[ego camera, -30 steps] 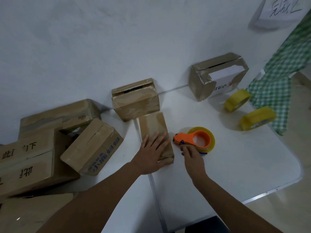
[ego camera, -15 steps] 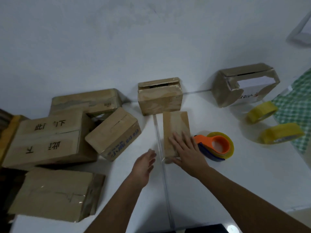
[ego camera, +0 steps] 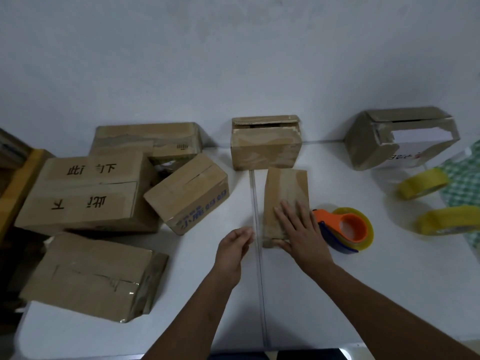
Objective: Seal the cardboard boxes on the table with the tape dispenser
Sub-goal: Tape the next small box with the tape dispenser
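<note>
— What sort of place am I working in here?

— A makeshift packing corner, I'd say. My white table [ego camera: 337, 294] is pushed against a bare, pale wall [ego camera: 233, 61], with worn cardboard boxes [ego camera: 85, 196] heaped at my left, some printed with Chinese characters and one carrying a barcode label.

— Anything else that shows it?

— Spare yellow tape rolls [ego camera: 424, 184] lie at my right beside an orange tape dispenser [ego camera: 345, 229], and a green checked cloth [ego camera: 465, 183] hangs at the edge.
</note>
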Action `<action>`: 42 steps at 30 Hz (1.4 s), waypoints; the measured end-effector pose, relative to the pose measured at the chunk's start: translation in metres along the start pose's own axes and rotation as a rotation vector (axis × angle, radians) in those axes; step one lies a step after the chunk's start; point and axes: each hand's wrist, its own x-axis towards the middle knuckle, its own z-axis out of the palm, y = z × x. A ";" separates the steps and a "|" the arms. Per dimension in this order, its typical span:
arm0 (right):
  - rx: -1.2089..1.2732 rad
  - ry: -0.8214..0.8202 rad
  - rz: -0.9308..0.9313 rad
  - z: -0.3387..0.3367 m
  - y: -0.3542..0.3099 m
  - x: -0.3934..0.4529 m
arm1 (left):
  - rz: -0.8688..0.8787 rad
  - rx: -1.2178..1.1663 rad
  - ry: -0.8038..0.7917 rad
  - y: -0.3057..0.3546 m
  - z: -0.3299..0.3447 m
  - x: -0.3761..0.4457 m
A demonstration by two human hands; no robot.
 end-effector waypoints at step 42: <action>0.019 0.011 -0.001 0.004 0.000 0.002 | 0.332 0.674 -0.004 -0.008 0.040 -0.014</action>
